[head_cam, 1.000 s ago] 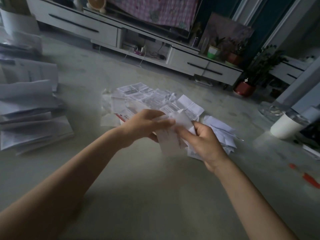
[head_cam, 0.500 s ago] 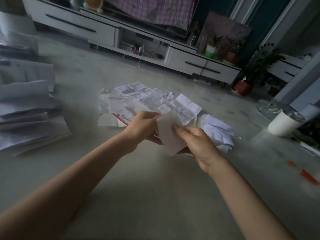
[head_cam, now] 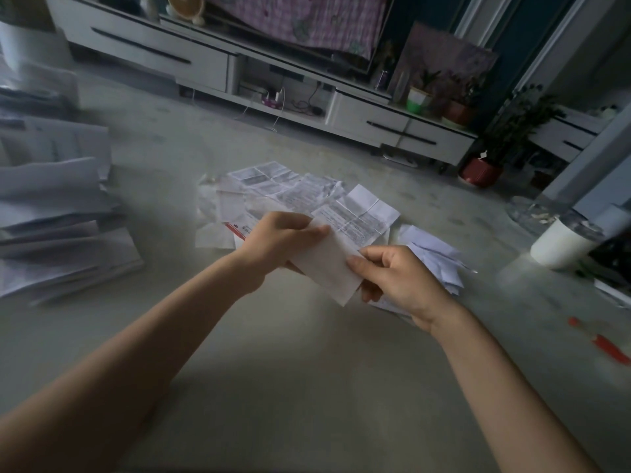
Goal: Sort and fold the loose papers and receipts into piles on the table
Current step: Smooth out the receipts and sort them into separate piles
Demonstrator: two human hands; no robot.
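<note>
A small white folded receipt (head_cam: 326, 264) is held above the grey table (head_cam: 307, 387) between both hands. My left hand (head_cam: 278, 240) pinches its upper left end and my right hand (head_cam: 396, 278) pinches its right edge with thumb and fingers. Behind the hands lies a loose spread of creased papers and receipts (head_cam: 293, 196). A small pile of folded white slips (head_cam: 433, 254) lies just right of my right hand. A tall stack of larger folded papers (head_cam: 58, 213) sits at the left edge.
A white cup (head_cam: 560, 244) stands at the right, with a red pen-like object (head_cam: 604, 343) nearer the front right edge. Beyond the table are a white TV cabinet (head_cam: 239, 63) and potted plants (head_cam: 491, 151).
The receipt was crumpled between both hands, and now it lies flat and folded, pulled a little nearer to me. Both hands have kept their hold on it.
</note>
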